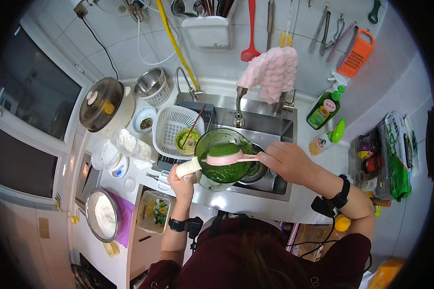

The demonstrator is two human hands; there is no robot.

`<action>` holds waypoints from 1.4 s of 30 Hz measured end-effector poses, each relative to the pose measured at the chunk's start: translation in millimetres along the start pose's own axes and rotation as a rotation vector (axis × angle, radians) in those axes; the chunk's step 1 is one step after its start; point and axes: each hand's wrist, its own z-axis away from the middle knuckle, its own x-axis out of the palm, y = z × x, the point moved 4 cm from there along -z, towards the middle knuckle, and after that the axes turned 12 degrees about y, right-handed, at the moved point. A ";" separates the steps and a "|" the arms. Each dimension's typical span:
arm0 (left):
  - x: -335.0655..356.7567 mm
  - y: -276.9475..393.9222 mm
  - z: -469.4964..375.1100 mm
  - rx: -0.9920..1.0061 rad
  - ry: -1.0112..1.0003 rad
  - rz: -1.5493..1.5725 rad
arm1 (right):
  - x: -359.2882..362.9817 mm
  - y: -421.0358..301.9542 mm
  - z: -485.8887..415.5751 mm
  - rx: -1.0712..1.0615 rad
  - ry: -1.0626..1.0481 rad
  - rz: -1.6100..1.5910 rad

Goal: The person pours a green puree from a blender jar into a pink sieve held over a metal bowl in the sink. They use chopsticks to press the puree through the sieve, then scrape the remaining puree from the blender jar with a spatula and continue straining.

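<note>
My left hand [182, 184] grips the cream handle of a clear jug [243, 135], which looks like a blender jug. Its inner wall is smeared green, and green puree [224, 177] lies in it. Between the thumb and fingers of my right hand [287, 162] is the handle of a small pink strainer [222, 160]. The strainer's head is over the jug's mouth, with green matter at it. Beneath the jug's right side, a round metal bowl [262, 178] in the sink is partly hidden; green matter shows near its left side.
The steel sink [285, 126] has a faucet [239, 119] behind the jug. To the left stand a white basket [162, 124] with a green-stained cup [187, 141], scissors [162, 178] and a flour bowl [103, 216]. Bottles [323, 110] stand at right.
</note>
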 end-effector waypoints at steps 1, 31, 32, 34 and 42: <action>0.7 0.9 1.3 0.008 -0.012 -0.001 | -0.9 -0.1 2.5 -0.004 -0.016 0.015; -3.0 4.5 -0.3 -0.030 0.024 -0.068 | 19.9 11.3 33.4 0.777 0.104 -0.541; -3.8 3.9 -0.8 -0.029 0.022 -0.062 | 21.0 11.8 36.5 0.874 0.106 -0.630; -5.9 2.3 -1.9 -0.038 0.024 -0.061 | 25.5 13.5 46.0 1.116 0.084 -0.837; -16.8 12.6 -16.1 -0.006 -0.052 -0.154 | 35.8 39.7 110.6 1.474 0.432 -1.093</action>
